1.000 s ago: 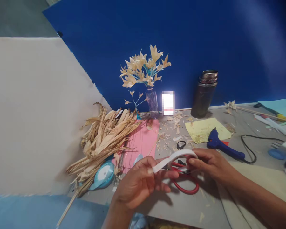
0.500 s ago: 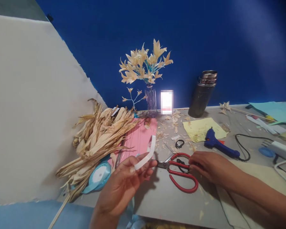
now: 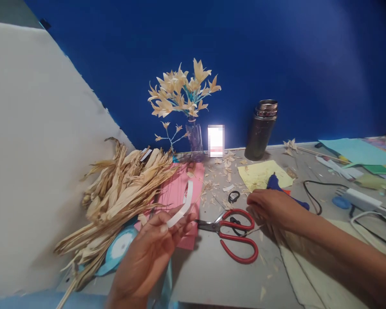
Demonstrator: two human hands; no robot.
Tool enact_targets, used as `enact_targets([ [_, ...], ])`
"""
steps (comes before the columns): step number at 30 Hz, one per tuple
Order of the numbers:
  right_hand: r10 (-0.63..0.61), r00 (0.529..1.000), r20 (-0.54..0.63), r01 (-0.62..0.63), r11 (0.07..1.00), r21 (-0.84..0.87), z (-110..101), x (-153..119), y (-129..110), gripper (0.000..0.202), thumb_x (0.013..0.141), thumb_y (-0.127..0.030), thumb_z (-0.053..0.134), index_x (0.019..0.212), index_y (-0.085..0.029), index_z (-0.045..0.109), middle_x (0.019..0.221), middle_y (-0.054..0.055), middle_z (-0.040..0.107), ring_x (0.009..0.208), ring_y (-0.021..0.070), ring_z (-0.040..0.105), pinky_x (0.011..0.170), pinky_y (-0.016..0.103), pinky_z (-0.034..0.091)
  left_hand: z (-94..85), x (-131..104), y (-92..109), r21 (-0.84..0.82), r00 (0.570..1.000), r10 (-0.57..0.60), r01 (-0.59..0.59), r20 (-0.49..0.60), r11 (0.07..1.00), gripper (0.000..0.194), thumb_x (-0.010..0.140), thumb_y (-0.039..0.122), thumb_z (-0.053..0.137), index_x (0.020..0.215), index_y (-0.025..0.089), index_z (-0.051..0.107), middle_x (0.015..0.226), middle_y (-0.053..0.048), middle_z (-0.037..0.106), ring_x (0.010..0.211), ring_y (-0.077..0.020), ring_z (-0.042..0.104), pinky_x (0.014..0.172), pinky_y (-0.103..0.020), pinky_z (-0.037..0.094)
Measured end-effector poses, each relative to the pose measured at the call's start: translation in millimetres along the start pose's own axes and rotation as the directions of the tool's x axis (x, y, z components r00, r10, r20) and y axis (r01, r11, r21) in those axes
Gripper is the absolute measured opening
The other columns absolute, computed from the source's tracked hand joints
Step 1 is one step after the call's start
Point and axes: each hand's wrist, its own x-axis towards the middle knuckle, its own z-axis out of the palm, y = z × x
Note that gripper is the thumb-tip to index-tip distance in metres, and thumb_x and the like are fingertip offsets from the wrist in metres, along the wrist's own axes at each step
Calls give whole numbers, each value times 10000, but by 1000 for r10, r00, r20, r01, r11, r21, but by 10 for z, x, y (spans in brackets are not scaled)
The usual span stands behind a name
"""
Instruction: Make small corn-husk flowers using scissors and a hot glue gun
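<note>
My left hand (image 3: 157,244) is closed on a curved white strip (image 3: 182,210), which stands up from between thumb and fingers above the pink sheet (image 3: 196,176). Red-handled scissors (image 3: 239,236) lie on the table between my hands, blades slightly parted and pointing left. My right hand (image 3: 266,206) is just above and right of the handles, fingers bent down; whatever may be under its fingertips is hidden. Its wrist side partly covers a blue glue gun (image 3: 296,199). A small black loop (image 3: 234,196) sits left of the right fingertips.
Dried husks (image 3: 128,184) and a blue ribbon roll (image 3: 120,246) are at left. A glass vase (image 3: 194,137) of husk flowers, a lit screen (image 3: 216,140) and a dark flask (image 3: 260,133) stand behind. Yellow paper (image 3: 254,174), cables and a white plug (image 3: 363,199) are at right.
The view has shifted, so most things sit further left. My right hand has come off the scissors' handles and moved up, now overlapping the glue gun. My left hand still has the strip.
</note>
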Motion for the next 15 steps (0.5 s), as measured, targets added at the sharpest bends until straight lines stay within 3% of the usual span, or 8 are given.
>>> enact_targets([
  [8, 54, 977, 206, -9, 977, -212, 99, 392, -142, 169, 896, -154, 559, 807, -176, 701, 823, 86, 695, 726, 200, 646, 564, 269, 338, -18, -20, -49, -8, 1000, -8, 8, -4, 1000, 73, 810, 129, 645, 792, 162, 708, 1239, -111, 712, 1217, -339, 618, 1114, -535, 410],
  [15, -20, 967, 252, 95, 952, -291, 189, 550, -73, 172, 889, -163, 587, 918, -212, 748, 918, 72, 691, 804, 204, 652, 565, 261, 351, -53, -73, -57, -22, 999, -9, 8, -36, 1000, 79, 814, 124, 645, 794, 159, 713, 1243, -108, 706, 1209, -323, 624, 1124, -507, 403],
])
